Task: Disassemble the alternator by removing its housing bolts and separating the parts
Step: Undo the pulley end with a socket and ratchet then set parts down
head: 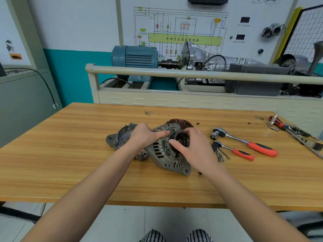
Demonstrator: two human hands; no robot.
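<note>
Two housing halves already lay apart: rear shell (122, 137) on the tabletop (70, 163), both the left hand (146, 135) and right hand (194, 147) grasping the front housing (164, 154), its pulley (181, 139) and stator (181, 123) seemingly unseparated.

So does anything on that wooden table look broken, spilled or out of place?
Nothing looks broken. A few dark crumbs lie scattered on the table behind the alternator housing, and one small dark piece sits loose by its near corner. I cannot tell what it is.
</note>
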